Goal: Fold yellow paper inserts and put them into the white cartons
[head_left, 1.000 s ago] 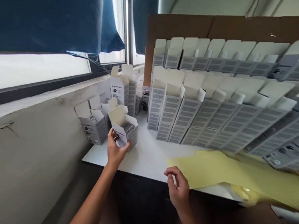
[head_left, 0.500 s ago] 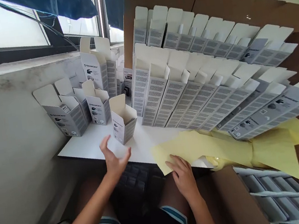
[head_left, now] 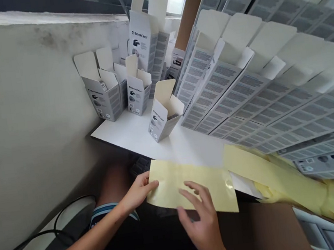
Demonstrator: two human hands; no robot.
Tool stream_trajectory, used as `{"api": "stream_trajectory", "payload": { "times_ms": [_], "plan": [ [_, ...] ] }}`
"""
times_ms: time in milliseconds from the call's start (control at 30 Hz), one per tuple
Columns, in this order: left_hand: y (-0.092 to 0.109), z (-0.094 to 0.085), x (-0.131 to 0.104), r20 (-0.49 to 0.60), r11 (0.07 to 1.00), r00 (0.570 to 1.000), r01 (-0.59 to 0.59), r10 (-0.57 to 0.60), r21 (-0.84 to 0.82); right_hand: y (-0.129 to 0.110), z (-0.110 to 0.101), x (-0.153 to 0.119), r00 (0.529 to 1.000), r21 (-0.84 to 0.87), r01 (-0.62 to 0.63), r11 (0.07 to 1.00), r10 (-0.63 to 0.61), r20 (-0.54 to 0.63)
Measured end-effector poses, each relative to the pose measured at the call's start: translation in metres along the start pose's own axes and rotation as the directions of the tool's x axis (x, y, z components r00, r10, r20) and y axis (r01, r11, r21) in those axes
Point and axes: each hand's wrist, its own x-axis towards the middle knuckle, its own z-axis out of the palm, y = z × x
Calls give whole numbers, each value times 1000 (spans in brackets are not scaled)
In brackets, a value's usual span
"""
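A yellow sheet of paper [head_left: 207, 181] with a slight sheen lies over the front edge of the white table. My left hand [head_left: 141, 190] pinches its left end, the thumb on top. Above the sheet's middle, my right hand [head_left: 200, 217] has its fingers spread and holds nothing; whether a fingertip touches the paper I cannot tell. More yellow paper [head_left: 273, 174] lies bunched to the right. Beyond the sheet stands an open-topped grey Silvercrest box [head_left: 162, 121], with something flat just visible inside.
Several more open boxes [head_left: 139, 91] stand at the back left by the wall [head_left: 41, 97]. Rows of upright boxes [head_left: 244, 97] fill the right side. A brown carton [head_left: 274, 225] with white dividers sits low at the right. A black cable [head_left: 55, 227] loops at the lower left.
A yellow sheet has come away from the pile toward me. My left hand has closed on its left end, and my right hand has opened above it. The view has turned left and down.
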Motion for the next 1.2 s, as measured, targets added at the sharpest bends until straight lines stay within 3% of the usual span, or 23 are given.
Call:
{"api": "stream_trajectory", "payload": {
  "times_ms": [100, 167, 233, 300, 333, 367, 433, 533, 633, 733, 833, 867, 933, 1067, 1200],
  "plan": [
    [12, -9, -15, 132, 999, 990, 43, -45, 23, 3, -10, 18, 994, 48, -105, 993, 106, -27],
    [19, -11, -22, 207, 996, 975, 67, -76, 52, 7, -9, 30, 970, 142, -230, 963, 216, 109],
    [26, -13, -28, 234, 994, 969, 62, -81, 84, 12, -3, 37, 886, 305, -399, 865, 278, 371],
    [32, -12, -34, 194, 991, 980, 22, -48, 134, 16, 4, 39, 751, 417, -574, 705, 251, 611],
    [35, -12, -37, 157, 986, 987, -3, -24, 168, 17, 6, 38, 698, 443, -638, 629, 231, 678],
    [38, -11, -41, 119, 978, 993, -23, -2, 208, 19, 8, 36, 668, 457, -679, 574, 225, 710],
    [42, -9, -48, 67, 950, 997, -47, 27, 309, 19, 9, 33, 651, 469, -707, 530, 229, 724],
    [47, -7, -55, 75, 879, 995, -98, 71, 467, 16, 7, 30, 644, 447, -707, 548, 239, 727],
    [48, -6, -57, 99, 757, 976, -214, 195, 617, 10, 11, 24, 629, 433, -728, 531, 268, 730],
    [44, -3, -59, 118, 546, 895, -362, 430, 756, 5, 18, 13, 652, 471, -725, 502, 279, 705],
    [40, 8, -66, 141, 228, 700, -407, 700, 885, 1, 19, 5, 704, 500, -692, 520, 333, 628],
    [38, 13, -69, 178, 133, 644, -403, 744, 905, -1, 18, 3, 729, 509, -669, 542, 345, 592],
    [35, 23, -74, 280, 14, 596, -440, 753, 898, -5, 15, 0, 795, 531, -592, 606, 331, 509],
    [27, 36, -76, 377, 17, 566, -570, 734, 821, -16, 7, -2, 906, 540, -392, 745, 210, 369],
    [22, 40, -74, 414, 48, 541, -647, 732, 761, -26, -2, -7, 956, 450, -214, 867, 90, 279]
  ]
}}
